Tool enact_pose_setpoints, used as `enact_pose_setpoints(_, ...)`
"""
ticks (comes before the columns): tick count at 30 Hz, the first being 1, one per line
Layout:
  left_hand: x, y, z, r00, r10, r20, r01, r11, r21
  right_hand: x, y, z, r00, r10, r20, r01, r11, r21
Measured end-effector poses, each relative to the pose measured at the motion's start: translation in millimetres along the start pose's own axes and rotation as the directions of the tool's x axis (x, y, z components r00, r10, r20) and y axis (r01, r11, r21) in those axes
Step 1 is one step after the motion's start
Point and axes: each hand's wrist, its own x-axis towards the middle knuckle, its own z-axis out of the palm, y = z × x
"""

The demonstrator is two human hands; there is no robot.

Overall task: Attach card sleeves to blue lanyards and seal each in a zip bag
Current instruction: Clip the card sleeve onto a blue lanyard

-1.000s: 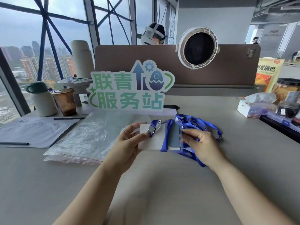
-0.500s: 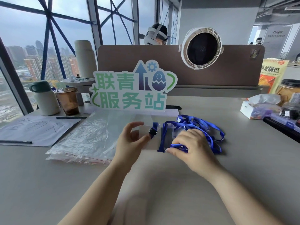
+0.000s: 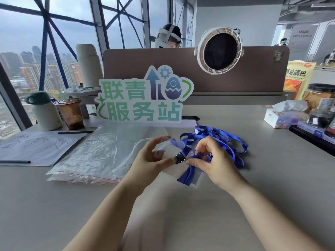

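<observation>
My left hand [image 3: 151, 158] pinches a clear card sleeve [image 3: 169, 171] by its edge, thumb next to the black clip [image 3: 180, 157] of a blue lanyard [image 3: 188, 173]. My right hand [image 3: 213, 163] curls its fingers round the lanyard strap just right of the clip. A doubled blue strap hangs over the sleeve's lower corner. Behind my right hand lies a tangle of more blue lanyards [image 3: 224, 140]. A stack of clear zip bags [image 3: 94, 154] with red seal lines lies on the table to the left.
A standing sign [image 3: 143, 98] with green characters stands behind the work. At the left are a white mug [image 3: 45, 113], a plastic cup of brown drink [image 3: 71, 114], paper [image 3: 36, 147] and pens. A tissue pack [image 3: 282, 115], snack bag and jars sit at the right. A person sits behind the partition.
The sleeve and clip have tilted and come lower and nearer to me. My right hand has shifted from the lanyard bundle to the strap right beside the clip.
</observation>
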Motion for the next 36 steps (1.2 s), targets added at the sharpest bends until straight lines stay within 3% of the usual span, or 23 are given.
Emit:
enact_pose_setpoints(8, 4.2, -6.3, 0.9, 0.997, -0.010, -0.073, 0.009, 1.000, -0.010, 0.8, -9.3, 0.4, 0.998, -0.046, 0.037, 0.046, 0.999, -0.017)
enact_pose_setpoints(12, 5.4, -11.8, -1.8, 0.990, 0.078, -0.121, -0.051, 0.976, 0.214, -2.3, -10.6, 1.3, 0.995, 0.096, 0.035, -0.098, 0.993, 0.069)
enact_pose_setpoints(15, 4.9, -10.0, -12.3, 0.913, 0.354, -0.204, -0.183, 0.801, 0.570, -2.3, -6.2, 2.2, 0.978, 0.201, 0.050, -0.206, 0.968, 0.142)
enact_pose_setpoints(17, 4.8, -6.1, -27.6, 0.825, 0.503, -0.257, -0.128, 0.609, 0.783, -1.9, -5.9, 2.1, 0.970, 0.238, 0.050, -0.243, 0.956, 0.165)
enact_pose_setpoints(19, 3.2, -3.3, -41.0, 0.812, 0.488, -0.320, 0.062, 0.472, 0.879, -1.4, -7.2, 2.3, 0.967, 0.250, 0.042, -0.254, 0.951, 0.174)
enact_pose_setpoints(21, 2.2, -4.4, -47.6, 0.852, 0.358, -0.382, 0.230, 0.401, 0.887, -1.4, -9.0, 3.8, 0.965, 0.263, 0.027, -0.263, 0.947, 0.183)
enact_pose_setpoints(23, 3.1, -8.3, -49.2, 0.880, 0.272, -0.390, 0.282, 0.362, 0.889, -1.2, -11.1, 6.8, 0.959, 0.282, 0.013, -0.279, 0.940, 0.195)
enact_pose_setpoints(26, 5.0, -9.4, -48.4, 0.895, 0.248, -0.372, 0.236, 0.444, 0.864, -1.2, -16.1, 12.9, 0.951, 0.308, 0.015, -0.304, 0.927, 0.220)
enact_pose_setpoints(31, 3.9, -10.3, -25.1, 0.880, 0.374, -0.294, 0.004, 0.612, 0.791, -1.0, -23.9, 20.2, 0.934, 0.356, 0.016, -0.348, 0.903, 0.251)
enact_pose_setpoints(36, 1.3, -12.4, -9.8, 0.872, 0.450, -0.191, -0.133, 0.595, 0.793, 1.7, -21.6, 21.0, 0.899, 0.432, -0.070, -0.400, 0.877, 0.265)
